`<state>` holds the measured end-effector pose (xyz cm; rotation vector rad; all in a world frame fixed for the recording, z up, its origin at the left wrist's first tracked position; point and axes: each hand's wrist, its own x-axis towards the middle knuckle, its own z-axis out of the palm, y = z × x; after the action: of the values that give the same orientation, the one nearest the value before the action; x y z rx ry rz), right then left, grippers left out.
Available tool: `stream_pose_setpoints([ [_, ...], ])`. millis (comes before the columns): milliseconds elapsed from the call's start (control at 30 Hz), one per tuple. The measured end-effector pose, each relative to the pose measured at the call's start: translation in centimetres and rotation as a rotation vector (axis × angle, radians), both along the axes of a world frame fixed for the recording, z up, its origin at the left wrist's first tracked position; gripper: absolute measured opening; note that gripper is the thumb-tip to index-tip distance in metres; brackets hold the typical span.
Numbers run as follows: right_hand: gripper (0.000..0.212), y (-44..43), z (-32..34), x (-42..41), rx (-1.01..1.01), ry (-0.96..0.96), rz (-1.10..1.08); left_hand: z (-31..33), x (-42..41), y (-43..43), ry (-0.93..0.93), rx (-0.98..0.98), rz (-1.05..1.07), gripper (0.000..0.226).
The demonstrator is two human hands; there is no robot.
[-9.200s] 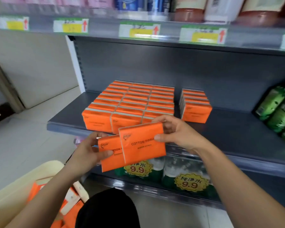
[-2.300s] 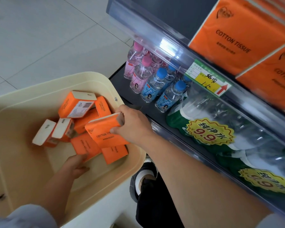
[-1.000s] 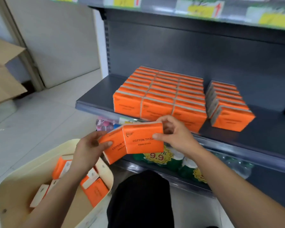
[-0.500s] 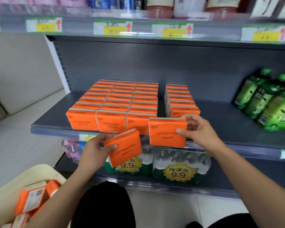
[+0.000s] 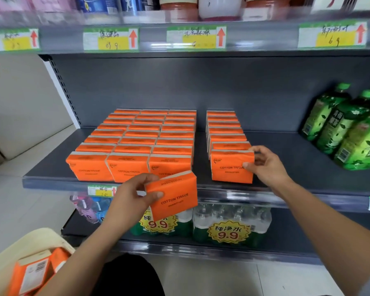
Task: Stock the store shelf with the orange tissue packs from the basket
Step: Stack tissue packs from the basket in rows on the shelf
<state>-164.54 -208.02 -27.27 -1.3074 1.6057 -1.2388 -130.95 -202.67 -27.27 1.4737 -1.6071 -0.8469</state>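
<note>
Three full rows of orange tissue packs (image 5: 137, 144) stand on the dark grey shelf (image 5: 308, 167), with a fourth row (image 5: 224, 129) to their right. At the front of that fourth row an orange pack (image 5: 229, 167) stands upright on the shelf, and my right hand (image 5: 265, 165) pinches its right edge. My left hand (image 5: 135, 195) grips another orange pack (image 5: 175, 197), tilted, in the air below the shelf's front lip. The cream basket (image 5: 30, 240) sits at the lower left with more orange packs (image 5: 32, 274) inside.
Green bottles (image 5: 346, 129) stand at the right end of the same shelf. Bare shelf lies between them and the fourth row. Shrink-wrapped water packs (image 5: 231, 223) and small bottles (image 5: 88, 206) fill the shelf below. An upper shelf with price labels (image 5: 195, 37) overhangs.
My right hand has carried its pack up and right, setting it at the front of the fourth row. My left hand's pack has risen slightly toward the shelf edge.
</note>
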Motion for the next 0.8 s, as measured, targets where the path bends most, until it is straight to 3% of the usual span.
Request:
stream_pose_setpoints([
  [300,0.048,-1.4,-1.2,0.0,-0.037,0.115,-0.056,1.1,-3.1,-0.1,-0.014,0.001,-0.073,0.031],
  [700,0.053,-0.6,-1.2,-0.2,-0.096,0.308,-0.138,2.5,-7.8,-0.7,-0.035,-0.002,-0.241,0.031],
  [800,0.035,0.7,-0.5,0.0,-0.244,0.381,-0.218,2.9,-9.2,-1.3,-0.063,-0.006,-0.266,0.03],
])
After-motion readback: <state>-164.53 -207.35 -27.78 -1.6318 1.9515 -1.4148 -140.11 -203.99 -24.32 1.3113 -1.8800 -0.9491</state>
